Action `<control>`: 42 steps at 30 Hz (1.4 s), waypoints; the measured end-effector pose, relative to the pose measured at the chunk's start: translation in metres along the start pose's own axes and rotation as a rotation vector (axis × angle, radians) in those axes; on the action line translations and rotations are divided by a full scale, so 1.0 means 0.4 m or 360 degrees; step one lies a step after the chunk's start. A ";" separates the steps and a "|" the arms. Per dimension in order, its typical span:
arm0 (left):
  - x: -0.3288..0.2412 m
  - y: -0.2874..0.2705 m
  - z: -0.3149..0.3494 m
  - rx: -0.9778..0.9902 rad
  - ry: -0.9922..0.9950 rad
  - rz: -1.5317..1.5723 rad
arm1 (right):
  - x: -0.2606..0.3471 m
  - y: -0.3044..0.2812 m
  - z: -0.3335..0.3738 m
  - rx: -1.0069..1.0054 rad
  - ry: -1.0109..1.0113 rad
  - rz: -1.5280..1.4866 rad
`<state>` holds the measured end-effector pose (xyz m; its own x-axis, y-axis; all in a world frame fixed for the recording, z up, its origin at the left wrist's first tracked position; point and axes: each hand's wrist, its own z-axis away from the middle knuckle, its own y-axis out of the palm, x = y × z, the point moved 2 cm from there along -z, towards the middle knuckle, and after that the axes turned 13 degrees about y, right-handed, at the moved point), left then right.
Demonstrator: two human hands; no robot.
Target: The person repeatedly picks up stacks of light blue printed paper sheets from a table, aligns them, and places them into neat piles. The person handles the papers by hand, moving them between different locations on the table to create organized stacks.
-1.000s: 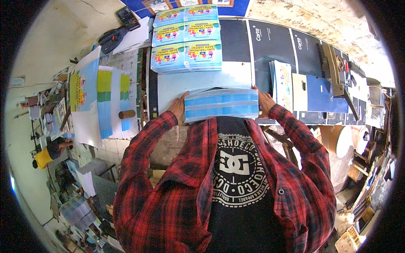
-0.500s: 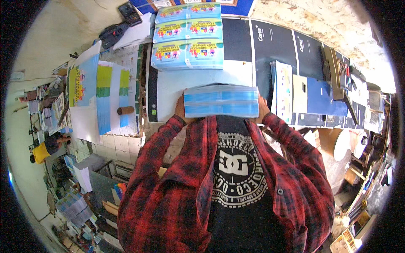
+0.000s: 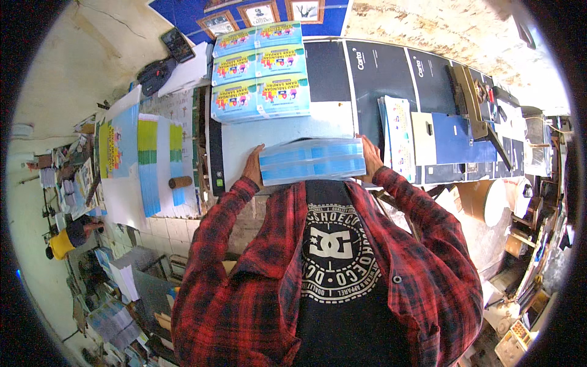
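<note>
A bundle of booklets (image 3: 312,164) with blue and white edges, which looks wrapped in clear plastic, stands at the table's near edge, close to my chest. My left hand (image 3: 253,165) presses against its left end, fingers pointing forward. At the opposite end my right hand (image 3: 370,158) presses inward, its fingertips showing past the far corner. The bundle is held between both palms; the palms are hidden. Beyond it, at the far left of the work surface, sit stacked booklet packs (image 3: 260,98) with colourful printed covers in two columns.
A pale sheet (image 3: 238,133) lies under the work area. To the right are a stack of printed sheets (image 3: 398,137), a blue folder (image 3: 461,137) and a long-armed paper cutter (image 3: 474,104). Leftward stand green-and-blue paper stacks (image 3: 148,165) and a brown roll (image 3: 180,182). A person in yellow (image 3: 64,243) is far left.
The whole view has shifted, so the table sits lower and further left. More of my fingers shows at both ends of the bundle, which stays between my hands.
</note>
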<state>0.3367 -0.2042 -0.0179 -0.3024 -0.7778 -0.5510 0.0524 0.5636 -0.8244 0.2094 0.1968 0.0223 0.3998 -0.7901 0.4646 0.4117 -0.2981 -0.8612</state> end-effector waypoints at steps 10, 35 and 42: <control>-0.069 -0.008 -0.014 0.0020 -0.0231 0.0185 | -0.013 0.011 0.002 -0.0179 -0.0026 -0.0048; -0.372 -0.378 -0.566 -0.0198 -0.0188 0.0882 | -0.200 -0.584 -0.159 0.0213 0.0294 -0.1711; -0.015 -0.132 -0.996 0.0182 -0.0920 0.1044 | -0.492 -0.551 -0.576 0.0507 0.0613 -0.2070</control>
<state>-0.0435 -0.1184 0.0804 0.3492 -0.3437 -0.8717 0.1508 0.9388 -0.3097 -0.1487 0.2947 0.0731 -0.6357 -0.1548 0.7563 0.4968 -0.8319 0.2473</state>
